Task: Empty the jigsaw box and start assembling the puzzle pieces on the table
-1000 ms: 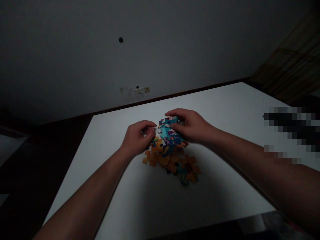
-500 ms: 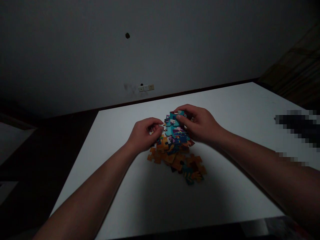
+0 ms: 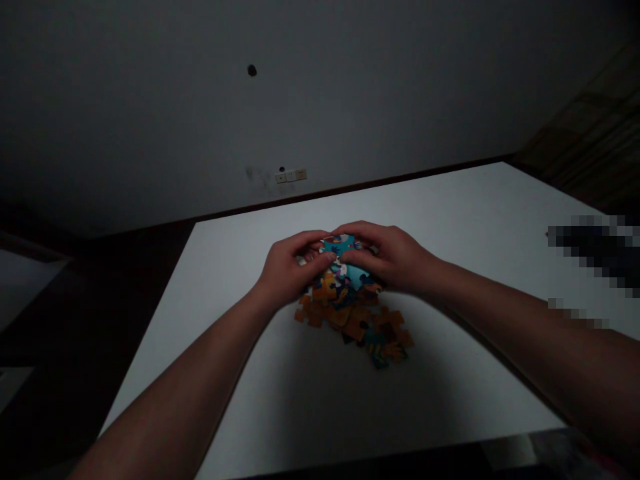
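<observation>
A heap of coloured jigsaw pieces (image 3: 357, 320), orange, blue and teal, lies in the middle of a white table (image 3: 280, 387). My left hand (image 3: 290, 270) and my right hand (image 3: 393, 257) meet over the far end of the heap. Both pinch a joined teal section of puzzle (image 3: 343, 247) between thumbs and fingers, holding it just above the pile. The room is dim, so the picture on the pieces is hard to read.
The table's far edge runs along a dark wall with a pale socket plate (image 3: 290, 176). A blurred dark patch (image 3: 595, 250) sits at the table's right side. A dark floor lies to the left of the table.
My hands have come together: the left moved right to the teal section and the right shifted left, so both now grip it. The view has shifted slightly.
</observation>
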A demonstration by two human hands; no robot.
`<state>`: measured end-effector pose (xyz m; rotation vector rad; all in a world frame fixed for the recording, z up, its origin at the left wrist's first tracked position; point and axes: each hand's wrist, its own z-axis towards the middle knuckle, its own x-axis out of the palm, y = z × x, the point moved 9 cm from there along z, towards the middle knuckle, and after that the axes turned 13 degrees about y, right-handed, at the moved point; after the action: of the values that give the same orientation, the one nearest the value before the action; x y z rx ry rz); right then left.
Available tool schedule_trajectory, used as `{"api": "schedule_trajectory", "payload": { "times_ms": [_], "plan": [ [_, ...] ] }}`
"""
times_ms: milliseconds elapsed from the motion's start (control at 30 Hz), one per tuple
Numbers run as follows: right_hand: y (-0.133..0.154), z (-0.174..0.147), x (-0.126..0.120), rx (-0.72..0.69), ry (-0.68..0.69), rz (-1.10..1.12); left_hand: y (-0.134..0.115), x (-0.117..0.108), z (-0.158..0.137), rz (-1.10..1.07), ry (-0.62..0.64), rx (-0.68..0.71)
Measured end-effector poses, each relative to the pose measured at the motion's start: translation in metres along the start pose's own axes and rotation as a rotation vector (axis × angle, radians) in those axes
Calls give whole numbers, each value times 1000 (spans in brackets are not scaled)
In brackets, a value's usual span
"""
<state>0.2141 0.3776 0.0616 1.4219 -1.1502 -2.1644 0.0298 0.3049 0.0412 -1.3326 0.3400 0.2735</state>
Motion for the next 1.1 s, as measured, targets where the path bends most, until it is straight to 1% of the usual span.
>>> {"api": "schedule_trajectory", "payload": {
  "times_ms": [167, 367, 567, 667, 767, 900, 1000, 1100],
  "plan": [
    [-10, -2, 2, 52, 33, 32, 12, -1, 0, -157, -72, -31],
    [-9, -3, -3, 10, 10, -26, 21, -7, 4, -239, -118, -61],
    [-5, -5, 1, 24, 39, -25, 21, -7, 3, -339, -144, -82],
    [1, -6, 2, 30, 26, 6, 20, -9, 2, -397, -177, -91],
    [2, -6, 3, 46, 35, 23, 18, -12, 1, -408, -206, -95],
    [4, -3, 2, 24, 81, -39, 19, -14, 1, -413, -210, -97],
    [4, -3, -5, 21, 45, -84, 21, -12, 1, -418, -198, -108],
    [1, -4, -9, 53, -18, -59, 23, -7, 1, -441, -176, -120]
  ]
}}
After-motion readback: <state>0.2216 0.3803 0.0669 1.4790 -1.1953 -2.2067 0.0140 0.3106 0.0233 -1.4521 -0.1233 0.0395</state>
